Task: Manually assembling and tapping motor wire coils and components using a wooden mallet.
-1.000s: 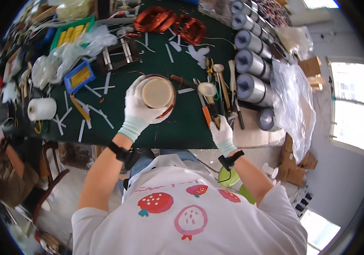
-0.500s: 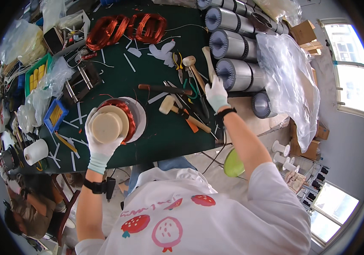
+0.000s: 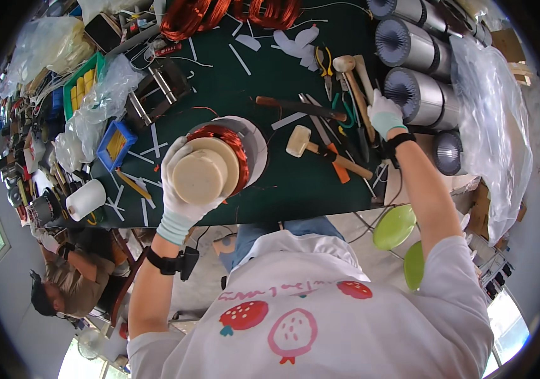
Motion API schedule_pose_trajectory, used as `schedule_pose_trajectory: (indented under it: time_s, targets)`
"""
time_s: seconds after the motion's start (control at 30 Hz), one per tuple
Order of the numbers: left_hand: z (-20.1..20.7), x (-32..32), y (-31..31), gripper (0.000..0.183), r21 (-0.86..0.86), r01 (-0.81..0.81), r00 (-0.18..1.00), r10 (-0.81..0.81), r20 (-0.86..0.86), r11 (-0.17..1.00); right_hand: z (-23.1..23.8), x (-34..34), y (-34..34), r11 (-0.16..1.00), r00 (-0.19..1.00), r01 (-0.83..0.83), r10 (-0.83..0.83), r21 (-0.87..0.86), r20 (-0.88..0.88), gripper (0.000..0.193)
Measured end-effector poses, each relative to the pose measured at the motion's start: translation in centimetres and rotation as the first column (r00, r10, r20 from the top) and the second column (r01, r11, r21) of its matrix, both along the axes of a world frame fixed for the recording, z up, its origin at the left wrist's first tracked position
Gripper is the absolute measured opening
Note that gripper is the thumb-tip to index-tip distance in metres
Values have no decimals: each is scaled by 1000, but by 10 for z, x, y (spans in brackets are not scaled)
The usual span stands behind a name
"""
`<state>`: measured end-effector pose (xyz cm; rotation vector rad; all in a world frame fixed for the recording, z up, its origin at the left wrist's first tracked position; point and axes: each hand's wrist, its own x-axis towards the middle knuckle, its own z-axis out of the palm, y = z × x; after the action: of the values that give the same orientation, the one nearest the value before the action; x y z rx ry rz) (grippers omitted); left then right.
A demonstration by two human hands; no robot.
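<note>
A cream, stepped round piece [image 3: 198, 180] sits against a copper wire winding [image 3: 242, 156], with a grey-white cylinder [image 3: 258, 146] behind it. My gloved left hand [image 3: 177, 199] curls round the left side of the cream piece. On the right, my gloved right hand [image 3: 386, 116] is closed at the lower end of a pale wooden stick [image 3: 364, 72]; its fingers partly hide that end. The stick lies alongside a wooden mallet [image 3: 353, 85]. Yellow-handled pliers [image 3: 324, 62] and a second mallet [image 3: 299, 140] are close by.
Grey metal cores [image 3: 402, 41] line the right side beside clear plastic sheeting [image 3: 494, 139]. Copper coils [image 3: 194, 19] lie at the far edge. A metal fixture [image 3: 156, 95], blue tray [image 3: 116, 145] and white thread spool [image 3: 85, 199] stand left. Another person [image 3: 74, 281] sits at lower left.
The view has shifted, so the bench appears farther left and up. The wooden stick has come closer to the mallet beside it. My left hand stays on the cream piece.
</note>
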<state>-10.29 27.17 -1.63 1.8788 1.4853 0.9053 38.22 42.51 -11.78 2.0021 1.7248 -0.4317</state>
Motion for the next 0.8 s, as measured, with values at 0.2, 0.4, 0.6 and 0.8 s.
schedule_pose_trajectory:
  time_s: [0.2, 0.4, 0.6, 0.8]
  targets:
    - [22, 8, -14, 115, -71, -108, 984, 97, -147, 992, 18, 21, -7, 942, 777, 327, -312, -72, -547, 65]
    - [66, 36, 10, 89, 33, -35, 973, 41, -226, 999, 104, -77, -39, 713, -427, 445, -362, -541, -829, 59]
    - [68, 56, 34, 47, 3, 163, 806, -131, -578, 987, 113, -181, -118, 732, -227, 80, -648, -677, -727, 68]
    - [64, 53, 37, 41, 51, 192, 813, -130, -568, 980, 105, -163, -117, 649, -172, 182, -718, -739, -674, 88]
